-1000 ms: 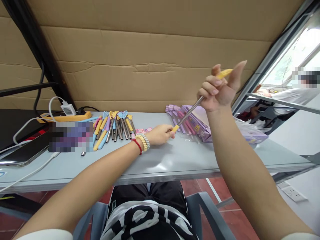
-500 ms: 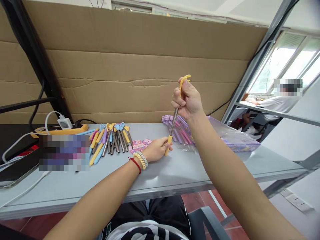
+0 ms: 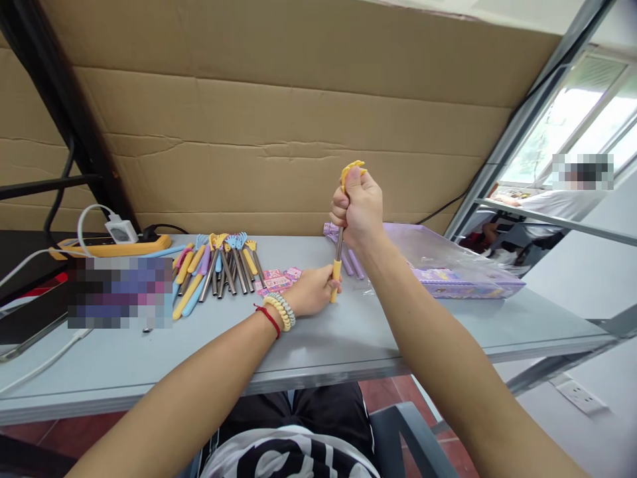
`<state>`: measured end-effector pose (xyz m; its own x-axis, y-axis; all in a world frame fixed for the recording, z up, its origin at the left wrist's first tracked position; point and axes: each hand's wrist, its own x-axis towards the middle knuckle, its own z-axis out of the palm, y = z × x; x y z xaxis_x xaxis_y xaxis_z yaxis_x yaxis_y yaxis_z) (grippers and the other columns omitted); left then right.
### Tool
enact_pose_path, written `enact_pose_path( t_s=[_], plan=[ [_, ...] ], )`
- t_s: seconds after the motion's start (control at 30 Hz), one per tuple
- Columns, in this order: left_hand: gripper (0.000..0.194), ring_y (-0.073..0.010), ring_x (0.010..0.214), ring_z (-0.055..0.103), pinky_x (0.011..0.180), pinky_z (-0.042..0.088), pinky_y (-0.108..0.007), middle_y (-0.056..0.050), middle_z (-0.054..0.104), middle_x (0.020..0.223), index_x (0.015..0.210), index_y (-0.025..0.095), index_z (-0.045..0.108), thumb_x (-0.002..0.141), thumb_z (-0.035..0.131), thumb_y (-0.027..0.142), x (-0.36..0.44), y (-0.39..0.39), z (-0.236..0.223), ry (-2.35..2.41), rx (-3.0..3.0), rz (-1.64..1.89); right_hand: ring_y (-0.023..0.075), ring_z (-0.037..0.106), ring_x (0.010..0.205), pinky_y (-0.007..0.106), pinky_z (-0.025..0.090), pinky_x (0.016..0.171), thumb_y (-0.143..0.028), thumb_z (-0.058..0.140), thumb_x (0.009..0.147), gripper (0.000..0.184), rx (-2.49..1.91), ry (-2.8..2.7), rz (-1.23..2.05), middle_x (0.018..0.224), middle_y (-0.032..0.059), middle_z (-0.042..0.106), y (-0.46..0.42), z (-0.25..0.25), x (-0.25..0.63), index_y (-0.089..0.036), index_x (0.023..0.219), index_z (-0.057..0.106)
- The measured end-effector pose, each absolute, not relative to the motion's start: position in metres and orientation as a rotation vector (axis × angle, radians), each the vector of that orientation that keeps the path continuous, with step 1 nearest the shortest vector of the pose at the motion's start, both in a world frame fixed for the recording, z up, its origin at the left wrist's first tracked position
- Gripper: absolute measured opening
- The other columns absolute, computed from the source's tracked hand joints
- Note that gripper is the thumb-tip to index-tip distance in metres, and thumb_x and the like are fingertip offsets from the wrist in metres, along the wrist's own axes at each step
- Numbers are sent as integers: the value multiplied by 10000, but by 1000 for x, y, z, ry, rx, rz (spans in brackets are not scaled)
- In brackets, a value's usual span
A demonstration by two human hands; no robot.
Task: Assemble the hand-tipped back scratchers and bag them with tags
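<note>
A yellow back scratcher (image 3: 340,247) with a metal shaft stands nearly upright in front of me, its lower end at the tabletop. My left hand (image 3: 314,292) is closed around its yellow handle, low over the table. Higher up, my right hand (image 3: 361,207) wraps round the top of the shaft, just under the yellow claw head, with the thumb against the claw. Left of my left hand lies a pile of back scratchers (image 3: 219,265) in yellow, blue and purple with metal tubes. Pink printed cards (image 3: 279,280) lie between that pile and my left hand.
Purple packaged sticks (image 3: 352,264) and a lilac box (image 3: 462,287) with clear plastic lie on the right. A yellow power strip (image 3: 114,247) with a white charger (image 3: 122,231) sits at the left. Cardboard (image 3: 279,119) closes off the back. Another person (image 3: 562,206) sits far right.
My right hand has come down and slightly left along the back scratcher, and its fingers are wrapped more tightly below the claw. Less shaft shows between the hands. The view has shifted a little.
</note>
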<state>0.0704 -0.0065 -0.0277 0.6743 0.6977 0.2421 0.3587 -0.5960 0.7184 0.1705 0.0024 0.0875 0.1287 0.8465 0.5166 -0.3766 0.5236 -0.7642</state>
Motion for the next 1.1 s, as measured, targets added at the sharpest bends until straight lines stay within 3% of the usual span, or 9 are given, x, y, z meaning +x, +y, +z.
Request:
enact_pose_path(
  t_s=[0.17, 0.37, 0.57, 0.8, 1.1],
  plan=[
    [111, -194, 817, 616, 761, 466, -324, -54, 671, 902, 880, 200, 482, 913, 377, 180, 72, -6, -28, 806, 2231, 671, 21, 118, 377, 157, 83, 353, -549, 609, 861, 420, -531, -1090, 957, 522, -94, 390, -3, 78, 173, -220, 789, 358],
    [116, -177, 781, 606, 741, 462, -305, -40, 673, 868, 851, 199, 473, 910, 384, 155, 74, -8, -25, 783, 2249, 668, 23, 144, 368, 154, 98, 375, -527, 588, 882, 401, -515, -1071, 914, 515, -93, 295, -1, 70, 182, -222, 790, 344],
    [101, -158, 765, 613, 725, 467, -282, -30, 668, 846, 870, 197, 483, 911, 396, 169, 75, -7, -27, 792, 2213, 683, 25, 230, 372, 156, 105, 405, -603, 546, 880, 419, -538, -1192, 837, 544, -78, 274, 10, 58, 187, -229, 833, 360],
    [124, -163, 784, 619, 724, 472, -285, -34, 672, 863, 866, 191, 483, 917, 373, 166, 72, -5, -31, 757, 2249, 680, 27, 133, 364, 184, 92, 393, -709, 484, 862, 520, -558, -1226, 808, 543, -90, 229, 4, 51, 184, -234, 822, 277],
    [150, -170, 803, 629, 755, 466, -289, -35, 681, 866, 853, 188, 502, 922, 380, 132, 71, -6, -28, 777, 2290, 657, 36, 173, 390, 192, 138, 381, -683, 558, 834, 500, -597, -1215, 830, 539, -80, 366, -2, 39, 181, -232, 834, 341]
  ],
)
